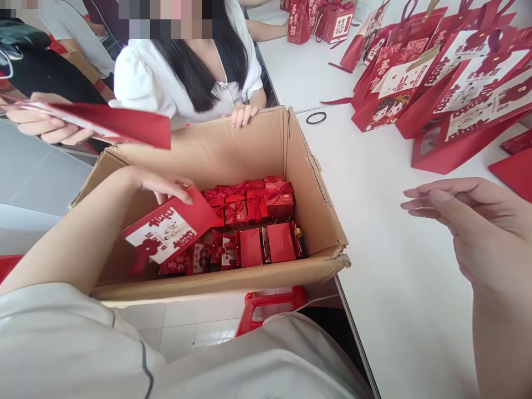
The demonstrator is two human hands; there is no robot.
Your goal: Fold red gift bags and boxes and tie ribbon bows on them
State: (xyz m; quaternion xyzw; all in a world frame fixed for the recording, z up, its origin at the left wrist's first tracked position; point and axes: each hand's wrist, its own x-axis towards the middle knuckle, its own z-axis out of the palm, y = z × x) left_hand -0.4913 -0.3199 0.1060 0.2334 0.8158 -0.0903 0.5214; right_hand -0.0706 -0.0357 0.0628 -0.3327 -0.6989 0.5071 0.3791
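Reaching over the near left corner of an open carton (236,149), my left hand (161,185) grips a red box (170,230) by its upper edge, fingers curled over it and wrist bent toward the right. The forearm slants up from the lower left, elbow low and sleeve pushed above it. The box hangs tilted inside the carton, its white label facing me, above packed boxes (249,205) in red.

Well apart, my right hand (474,227) hovers over the white table (390,288), its forearm upright at the right side. Its fingers reach leftward, loosely straight and grasping nothing, with the thumb laid close along the index finger. Red bags (449,94) stand just beyond it, and a black ring (316,117) lies near the carton.

Opposite me, a co-worker's hand (244,115) rests on the far rim; at left, another person's hand (62,128) holds a red packet (139,124).
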